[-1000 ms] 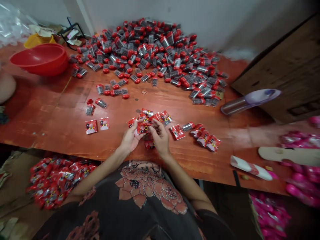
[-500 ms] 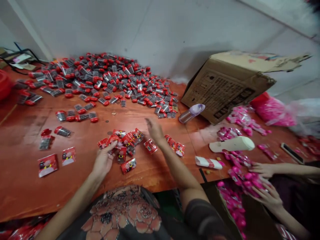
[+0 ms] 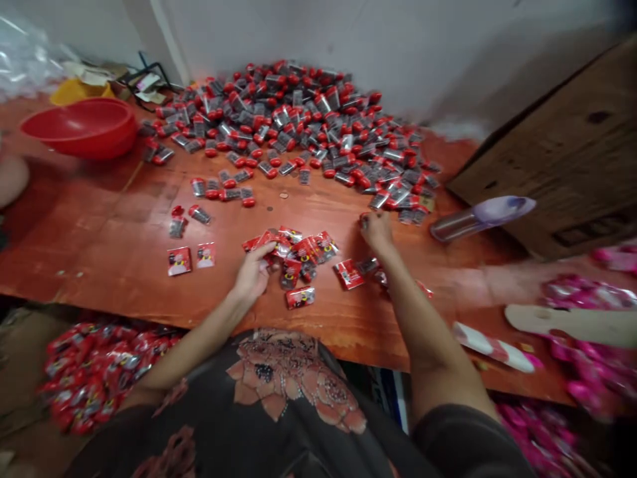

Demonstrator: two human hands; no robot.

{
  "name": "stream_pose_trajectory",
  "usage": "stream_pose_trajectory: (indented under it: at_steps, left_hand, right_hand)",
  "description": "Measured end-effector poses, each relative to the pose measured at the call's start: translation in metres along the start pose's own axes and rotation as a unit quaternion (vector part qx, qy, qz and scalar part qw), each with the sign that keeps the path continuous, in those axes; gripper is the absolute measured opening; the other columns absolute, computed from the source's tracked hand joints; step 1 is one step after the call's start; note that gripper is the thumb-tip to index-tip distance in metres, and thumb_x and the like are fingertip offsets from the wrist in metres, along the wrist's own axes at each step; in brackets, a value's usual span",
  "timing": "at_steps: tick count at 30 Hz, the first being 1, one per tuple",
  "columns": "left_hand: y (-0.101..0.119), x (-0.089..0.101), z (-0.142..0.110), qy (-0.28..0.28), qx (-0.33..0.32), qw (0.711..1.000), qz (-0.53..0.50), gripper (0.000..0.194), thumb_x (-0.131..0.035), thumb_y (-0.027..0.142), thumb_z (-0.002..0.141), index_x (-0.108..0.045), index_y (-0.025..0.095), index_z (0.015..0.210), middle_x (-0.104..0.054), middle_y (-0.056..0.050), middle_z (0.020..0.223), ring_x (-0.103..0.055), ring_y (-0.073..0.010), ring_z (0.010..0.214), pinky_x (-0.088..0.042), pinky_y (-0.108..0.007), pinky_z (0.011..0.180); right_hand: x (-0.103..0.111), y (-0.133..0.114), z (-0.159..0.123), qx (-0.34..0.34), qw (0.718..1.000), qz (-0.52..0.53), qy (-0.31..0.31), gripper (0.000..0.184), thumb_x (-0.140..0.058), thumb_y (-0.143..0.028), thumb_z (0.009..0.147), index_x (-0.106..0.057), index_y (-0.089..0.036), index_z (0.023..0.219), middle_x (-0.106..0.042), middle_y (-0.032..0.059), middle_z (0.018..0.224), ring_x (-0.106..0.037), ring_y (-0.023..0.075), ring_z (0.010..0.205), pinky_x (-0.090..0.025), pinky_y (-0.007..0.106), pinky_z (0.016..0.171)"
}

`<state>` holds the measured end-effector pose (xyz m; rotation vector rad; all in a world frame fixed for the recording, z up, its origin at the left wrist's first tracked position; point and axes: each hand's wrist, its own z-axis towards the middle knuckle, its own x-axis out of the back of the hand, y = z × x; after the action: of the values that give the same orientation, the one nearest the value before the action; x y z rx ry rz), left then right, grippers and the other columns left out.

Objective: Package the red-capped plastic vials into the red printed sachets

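My left hand rests on the near edge of a small heap of red printed packets in the middle of the wooden table, its fingers curled on one packet. My right hand is stretched forward to the near edge of the big pile of clear red-capped tubes, its fingers closed round a red-capped tube. Loose red packets lie under my right forearm.
A red bowl stands at the far left, two red packets left of centre. A purple scoop lies by a cardboard box at right. Pink packets and a white wrapped roll fill the right edge. More red packets are below the table.
My right hand has left the packet heap and reached forward to the edge of the tube pile. My left hand stays on the red packets. The view swung right, then back left.
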<state>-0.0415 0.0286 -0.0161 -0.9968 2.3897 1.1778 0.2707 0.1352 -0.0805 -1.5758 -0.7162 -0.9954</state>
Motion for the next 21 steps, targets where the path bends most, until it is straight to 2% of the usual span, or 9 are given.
stream_pose_trajectory:
  at_steps: [3,5,7,10,12,14,17,21]
  left_hand:
    - [0.002,0.003,-0.004,-0.009,0.005,1.000,0.001,0.013,-0.079,0.018,0.066,-0.070,0.015,0.075,-0.072,-0.001,0.068,-0.062,-0.0097,0.054,-0.037,-0.017,0.041]
    - [0.002,0.006,-0.006,-0.007,0.008,1.000,-0.002,0.014,-0.081,0.020,0.067,-0.070,0.015,0.074,-0.072,-0.002,0.069,-0.063,-0.0105,0.054,-0.036,-0.018,0.041]
    - [0.001,0.008,-0.007,-0.001,0.014,1.000,-0.003,0.013,-0.080,0.022,0.069,-0.070,0.015,0.075,-0.073,-0.004,0.071,-0.064,-0.0115,0.056,-0.034,-0.019,0.041]
    - [0.000,0.010,-0.006,0.011,0.025,1.000,0.000,0.009,-0.076,0.021,0.073,-0.071,0.016,0.079,-0.074,-0.006,0.078,-0.065,-0.0133,0.062,-0.035,-0.021,0.043]
    - [-0.002,0.010,-0.006,0.013,0.030,0.999,0.002,0.009,-0.075,0.022,0.075,-0.072,0.017,0.081,-0.074,-0.006,0.080,-0.065,-0.0140,0.065,-0.036,-0.022,0.044]
    - [-0.003,0.010,-0.006,0.008,0.031,0.999,0.002,0.008,-0.075,0.022,0.075,-0.071,0.018,0.080,-0.073,-0.005,0.077,-0.065,-0.0140,0.065,-0.036,-0.022,0.045]
    - [-0.005,0.010,-0.009,-0.001,0.016,1.000,-0.002,0.010,-0.078,0.023,0.073,-0.070,0.018,0.075,-0.072,-0.004,0.073,-0.063,-0.0131,0.061,-0.034,-0.022,0.044]
    - [-0.007,0.010,-0.013,0.001,-0.032,0.999,0.014,0.015,-0.082,0.023,0.068,-0.069,0.018,0.073,-0.071,-0.002,0.071,-0.060,-0.0115,0.058,-0.034,-0.022,0.046]
  right_hand:
    - [0.001,-0.006,-0.012,0.021,0.999,0.041,-0.006,0.040,-0.055,-0.013,0.077,-0.063,-0.012,0.116,-0.062,0.0188,0.118,-0.060,0.0271,0.104,-0.045,0.043,0.094]
    - [0.004,-0.022,-0.033,0.053,0.989,0.141,0.015,0.043,-0.058,-0.016,0.077,-0.061,-0.015,0.120,-0.067,0.0137,0.113,-0.062,0.0248,0.099,-0.048,0.043,0.091]
    - [0.006,-0.047,-0.067,0.091,0.950,0.297,0.027,0.044,-0.060,-0.023,0.079,-0.058,-0.019,0.123,-0.068,0.0099,0.113,-0.064,0.0228,0.097,-0.051,0.043,0.088]
    - [0.007,-0.092,-0.129,0.114,0.891,0.438,-0.041,0.043,-0.062,-0.030,0.083,-0.057,-0.029,0.126,-0.067,0.0054,0.117,-0.065,0.0214,0.099,-0.055,0.041,0.086]
    - [0.004,-0.115,-0.164,0.120,0.871,0.470,-0.072,0.041,-0.063,-0.030,0.084,-0.059,-0.031,0.124,-0.068,0.0042,0.116,-0.065,0.0212,0.102,-0.054,0.041,0.091]
    - [-0.003,-0.127,-0.186,0.121,0.867,0.478,-0.079,0.041,-0.063,-0.029,0.084,-0.059,-0.030,0.125,-0.067,0.0042,0.119,-0.065,0.0213,0.106,-0.053,0.043,0.095]
    - [-0.012,-0.130,-0.199,0.114,0.871,0.473,-0.071,0.044,-0.061,-0.027,0.086,-0.058,-0.030,0.130,-0.066,0.0045,0.125,-0.063,0.0221,0.112,-0.051,0.046,0.101]
    - [-0.017,-0.126,-0.200,0.118,0.867,0.478,-0.072,0.045,-0.061,-0.026,0.086,-0.059,-0.032,0.130,-0.065,0.0038,0.127,-0.062,0.0227,0.116,-0.048,0.048,0.105]
